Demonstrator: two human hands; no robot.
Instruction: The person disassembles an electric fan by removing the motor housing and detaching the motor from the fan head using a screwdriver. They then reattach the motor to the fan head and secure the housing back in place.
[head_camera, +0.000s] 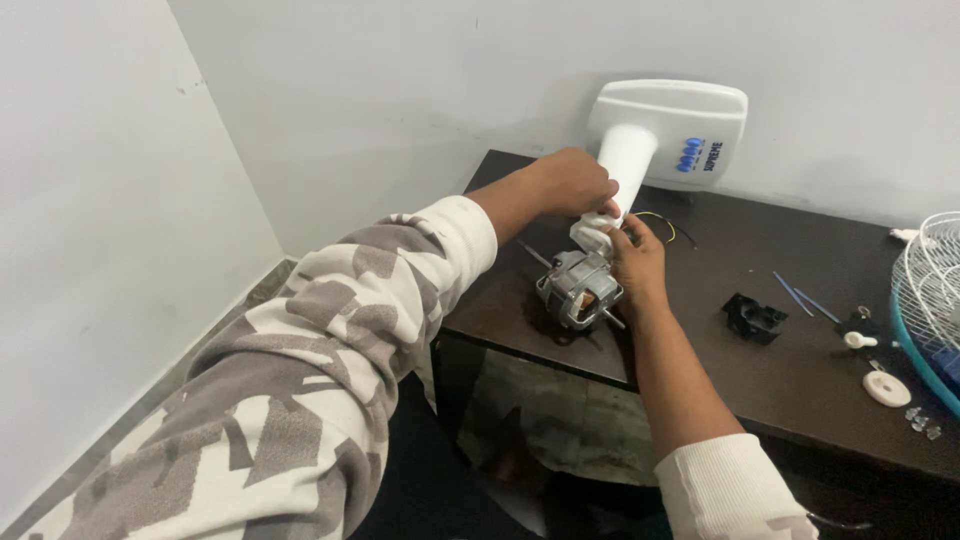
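A white fan stand (668, 125) lies tipped on the dark brown table (760, 380), its flat base against the wall. A grey metal fan motor (578, 289) with a thin shaft sits at the neck end of the stand. My left hand (575, 182) grips the white neck of the stand from above. My right hand (636, 260) holds the white joint piece just above the motor, fingers pressed to it. Thin yellow and dark wires (668, 225) trail from the joint onto the table.
A black plastic part (753, 318), two thin blue rods (800, 296), a white round knob (886, 388), small clear pieces (922, 421) and a white wire fan guard with a teal rim (930, 300) lie at the right. White walls close in behind and left.
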